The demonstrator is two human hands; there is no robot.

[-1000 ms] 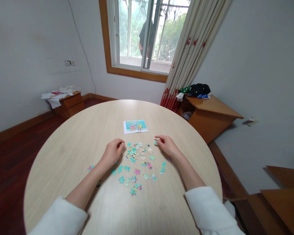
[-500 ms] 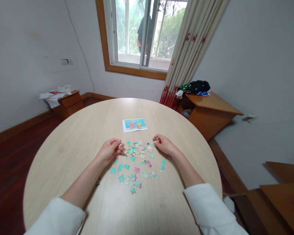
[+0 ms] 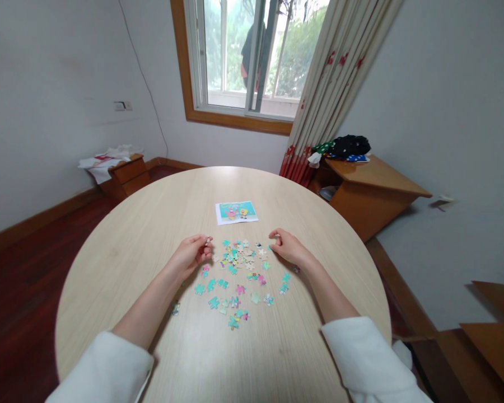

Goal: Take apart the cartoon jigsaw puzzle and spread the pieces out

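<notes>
My left hand [image 3: 193, 253] pinches a small jigsaw puzzle piece [image 3: 209, 240] between thumb and index finger, at the left edge of the pile. Its other fingers are curled. On the far side of the pile, my right hand [image 3: 289, 246] rests low over the table with fingers bent and apart, holding nothing I can see. A teal puzzle piece [image 3: 270, 247] lies right by its fingertips. Between the hands is a loose heap of puzzle pieces [image 3: 235, 254], some showing pale backs. Nearer to me, teal pieces [image 3: 214, 303] and a pink piece [image 3: 240, 289] lie scattered.
Beyond the pile, a printed cartoon picture [image 3: 237, 212] lies on the round wooden table [image 3: 185, 201]. A wooden cabinet [image 3: 378, 184] with cloths on top stands to the right, a small stool-like cabinet [image 3: 130, 176] to the left. A window [image 3: 243, 61] and curtain [image 3: 340, 73] are behind.
The whole view has shifted slightly rightward. My left hand has lifted a little away from the pile with its piece, its fingers more curled. My right hand stays about where it was.
</notes>
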